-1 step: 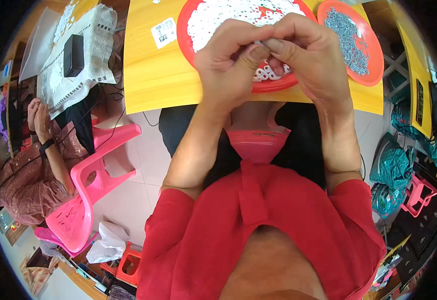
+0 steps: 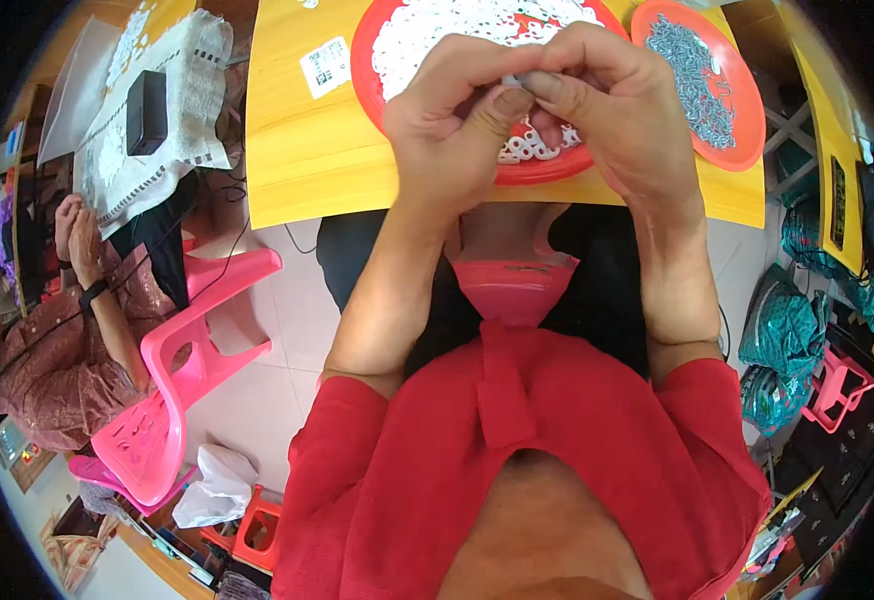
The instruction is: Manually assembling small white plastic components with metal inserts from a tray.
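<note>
My left hand (image 2: pixel 447 135) and my right hand (image 2: pixel 632 115) meet above the near side of a round red tray (image 2: pixel 365 62). Thumbs and fingers of both are pinched together at the fingertips. Something small and pale shows between them, mostly covered, and its kind is not clear. Many small white plastic pieces with ring-shaped holes (image 2: pixel 412 45) fill the tray. To the right, an orange-red oval plate (image 2: pixel 749 125) holds a heap of small silvery metal hooks (image 2: pixel 687 80).
A yellow table (image 2: pixel 307 160) bears both trays and a white label (image 2: pixel 327 67). At left, another person's hands (image 2: pixel 79 235) rest near a cloth-covered table with a black box (image 2: pixel 147 112). A pink chair (image 2: pixel 162 400) stands beside me. Green bags (image 2: pixel 782 320) lie at right.
Both hands shift very slightly up and left in the picture, fingertips still together. The trays keep their places on the table.
</note>
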`<action>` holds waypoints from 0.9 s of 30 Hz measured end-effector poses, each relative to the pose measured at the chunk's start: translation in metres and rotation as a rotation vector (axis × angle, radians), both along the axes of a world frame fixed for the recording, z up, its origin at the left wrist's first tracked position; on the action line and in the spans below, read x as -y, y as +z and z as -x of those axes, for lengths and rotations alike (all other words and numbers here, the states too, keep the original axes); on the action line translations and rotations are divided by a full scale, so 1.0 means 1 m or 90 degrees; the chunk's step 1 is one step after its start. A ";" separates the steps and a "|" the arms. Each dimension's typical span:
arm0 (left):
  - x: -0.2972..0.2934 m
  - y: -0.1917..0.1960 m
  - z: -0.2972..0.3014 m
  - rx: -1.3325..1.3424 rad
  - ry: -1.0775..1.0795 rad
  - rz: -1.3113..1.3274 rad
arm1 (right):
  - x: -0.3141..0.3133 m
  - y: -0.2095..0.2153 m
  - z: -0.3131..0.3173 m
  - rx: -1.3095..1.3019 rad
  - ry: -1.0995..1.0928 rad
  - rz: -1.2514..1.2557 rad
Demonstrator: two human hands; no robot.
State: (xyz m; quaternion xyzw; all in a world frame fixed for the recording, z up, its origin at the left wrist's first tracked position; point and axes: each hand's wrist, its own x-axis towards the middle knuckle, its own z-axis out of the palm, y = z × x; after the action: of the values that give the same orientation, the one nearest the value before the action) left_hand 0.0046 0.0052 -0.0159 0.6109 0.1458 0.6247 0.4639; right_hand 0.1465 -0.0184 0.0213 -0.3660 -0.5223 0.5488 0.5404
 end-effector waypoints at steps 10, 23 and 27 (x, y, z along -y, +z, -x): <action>0.000 0.000 -0.001 -0.006 -0.058 0.103 | 0.000 0.007 -0.001 -0.010 -0.053 -0.005; 0.004 0.000 -0.003 0.031 -0.064 0.125 | -0.002 0.003 0.002 -0.046 -0.053 0.011; 0.002 -0.003 -0.001 -0.004 -0.030 0.108 | -0.004 0.001 0.001 -0.016 -0.043 0.010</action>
State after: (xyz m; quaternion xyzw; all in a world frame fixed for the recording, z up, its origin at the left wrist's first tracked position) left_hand 0.0051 0.0033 -0.0185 0.5746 0.1851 0.5972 0.5282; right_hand 0.1453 -0.0142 0.0226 -0.3807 -0.4985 0.5391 0.5621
